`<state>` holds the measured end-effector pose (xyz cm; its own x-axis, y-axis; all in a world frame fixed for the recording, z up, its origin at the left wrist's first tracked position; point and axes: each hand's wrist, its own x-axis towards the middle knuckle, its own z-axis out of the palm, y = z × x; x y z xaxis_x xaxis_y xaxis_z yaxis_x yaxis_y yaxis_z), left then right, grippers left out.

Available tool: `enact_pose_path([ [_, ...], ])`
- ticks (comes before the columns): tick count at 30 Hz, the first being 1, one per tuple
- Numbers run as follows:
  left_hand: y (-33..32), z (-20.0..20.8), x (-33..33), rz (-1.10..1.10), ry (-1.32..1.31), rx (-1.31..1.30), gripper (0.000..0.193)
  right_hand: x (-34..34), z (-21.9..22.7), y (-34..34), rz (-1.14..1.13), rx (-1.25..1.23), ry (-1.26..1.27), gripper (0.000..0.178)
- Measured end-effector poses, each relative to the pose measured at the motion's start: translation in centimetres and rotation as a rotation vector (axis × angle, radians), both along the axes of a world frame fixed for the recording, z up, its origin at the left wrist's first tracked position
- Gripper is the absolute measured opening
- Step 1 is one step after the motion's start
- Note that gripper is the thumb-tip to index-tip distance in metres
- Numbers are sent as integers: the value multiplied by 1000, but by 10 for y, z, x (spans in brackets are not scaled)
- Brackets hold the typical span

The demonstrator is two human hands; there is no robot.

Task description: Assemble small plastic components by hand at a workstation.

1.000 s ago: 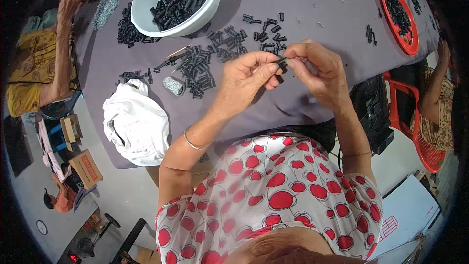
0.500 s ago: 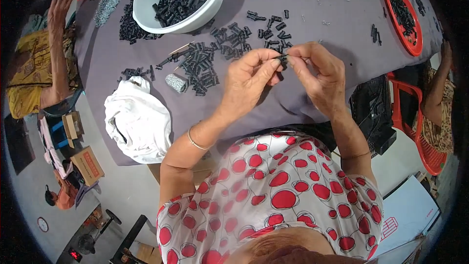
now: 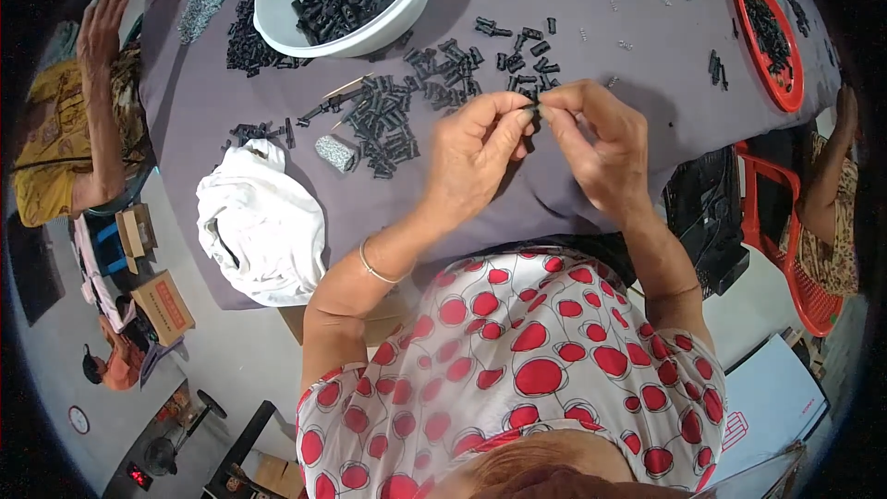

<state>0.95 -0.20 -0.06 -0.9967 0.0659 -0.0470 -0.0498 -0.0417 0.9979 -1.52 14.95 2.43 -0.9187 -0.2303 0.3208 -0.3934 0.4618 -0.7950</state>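
Note:
My left hand (image 3: 467,162) and my right hand (image 3: 605,152) meet over the near part of the table. Thumb and forefinger of each are pinched together on a small black plastic part (image 3: 533,108), mostly covered by the fingertips. Just beyond the hands lie loose black plastic parts (image 3: 514,63). Farther left, a larger pile of black tube-shaped parts (image 3: 383,127) spreads out, with thin sticks (image 3: 348,90) at its edge. A speckled grey-white lump (image 3: 335,154) sits beside that pile.
A white basin (image 3: 370,44) full of black parts stands at the far left. White cloth (image 3: 261,231) lies at the near left edge. Small metal springs (image 3: 205,6) lie heaped far left. A red tray (image 3: 790,102) holds black parts at right. Other people's arms (image 3: 106,120) flank the table.
The view has shifted slightly. Both hands stay pinched together at nearly the same place, and the fingertips have drawn slightly closer, covering more of the black part.

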Motion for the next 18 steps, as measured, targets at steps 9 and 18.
enact_pose_path([
  [9, -10, 4, -7, -15, -204, 293, 16, 3, -7, -5, 22, 9, 126, 30],
  [18, -21, 11, -15, -151, -369, 526, 21, 2, -20, -18, -5, 0, 365, 43],
])
